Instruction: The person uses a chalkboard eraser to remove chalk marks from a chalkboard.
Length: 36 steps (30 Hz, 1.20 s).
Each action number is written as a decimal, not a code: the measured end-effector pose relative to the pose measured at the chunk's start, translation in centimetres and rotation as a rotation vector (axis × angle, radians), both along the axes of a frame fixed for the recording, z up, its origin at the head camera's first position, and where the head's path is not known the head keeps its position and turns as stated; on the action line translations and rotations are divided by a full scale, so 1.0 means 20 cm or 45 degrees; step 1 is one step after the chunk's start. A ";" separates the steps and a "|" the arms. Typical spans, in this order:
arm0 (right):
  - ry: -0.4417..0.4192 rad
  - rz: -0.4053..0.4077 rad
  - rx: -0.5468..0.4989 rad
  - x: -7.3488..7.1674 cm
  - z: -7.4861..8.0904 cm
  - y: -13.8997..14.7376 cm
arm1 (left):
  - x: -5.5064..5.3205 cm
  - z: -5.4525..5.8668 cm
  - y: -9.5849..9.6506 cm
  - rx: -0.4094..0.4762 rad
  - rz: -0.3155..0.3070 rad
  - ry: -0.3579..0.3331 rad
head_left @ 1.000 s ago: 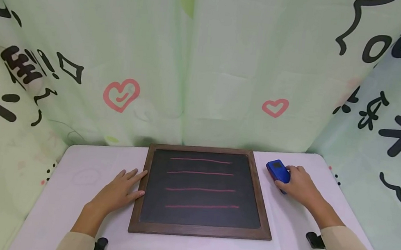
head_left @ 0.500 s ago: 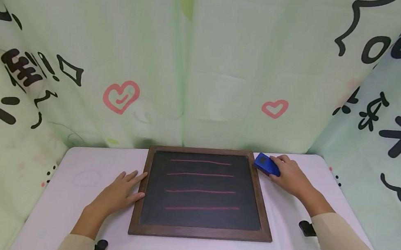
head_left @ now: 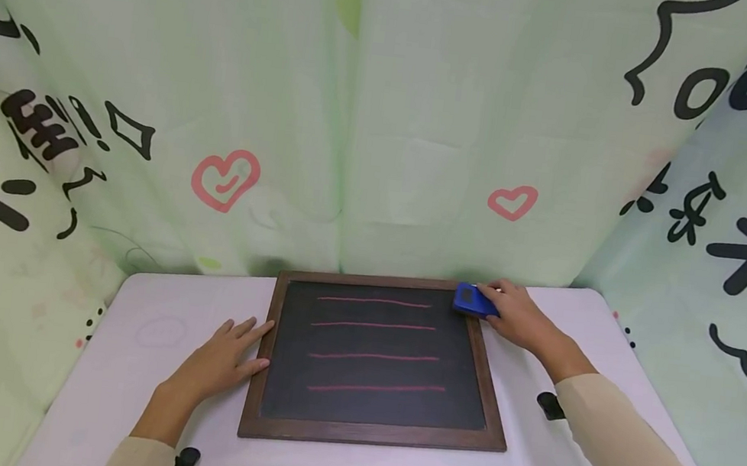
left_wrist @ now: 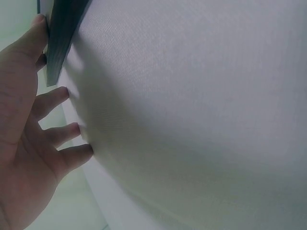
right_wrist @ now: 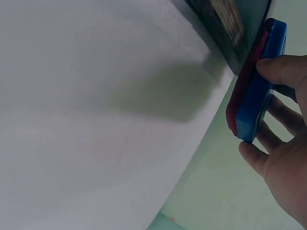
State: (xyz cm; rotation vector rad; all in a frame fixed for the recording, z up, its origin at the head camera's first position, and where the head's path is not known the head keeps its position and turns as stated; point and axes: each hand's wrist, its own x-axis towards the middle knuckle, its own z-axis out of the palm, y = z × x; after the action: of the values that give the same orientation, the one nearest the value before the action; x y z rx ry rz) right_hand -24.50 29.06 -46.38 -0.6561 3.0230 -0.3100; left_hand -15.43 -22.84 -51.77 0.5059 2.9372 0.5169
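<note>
One blue block eraser with a maroon felt layer (head_left: 474,300) is over the far right corner of the one black chalkboard with a brown wooden frame (head_left: 387,413); whether it touches the board, I cannot tell. The right hand (head_left: 519,315) pinches the eraser between thumb and fingers by its blue body, probably so that the felt layer (right_wrist: 245,81) is free of the fingers. On the board's dark face are four roughly parallel pink lines (head_left: 373,355), all unbroken. At the board's left side, the left hand (head_left: 217,360) is spread, thumb and forefinger against the frame, a touch that seems suited to steadying it. The board lies flat on the white-covered counter (head_left: 164,371), turned lengthwise across it. Nearer than the board, two small black pieces (head_left: 185,464) show, one by each beige sleeve (head_left: 141,460). Beyond the board hangs a pale green curtain (head_left: 421,115) with two pink heart outlines (head_left: 226,180) and black lettering.
</note>
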 end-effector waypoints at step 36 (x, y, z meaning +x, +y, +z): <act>-0.047 0.171 -0.023 -0.11 -0.06 -0.24 | 0.00 0.00 0.00 -0.003 0.000 -0.006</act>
State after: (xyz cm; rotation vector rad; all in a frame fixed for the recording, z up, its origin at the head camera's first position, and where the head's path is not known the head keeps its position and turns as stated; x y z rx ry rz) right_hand -26.68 24.30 -47.53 -0.8397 2.9261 -0.3404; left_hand -15.41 -22.82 -51.73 0.5042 2.9328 0.5141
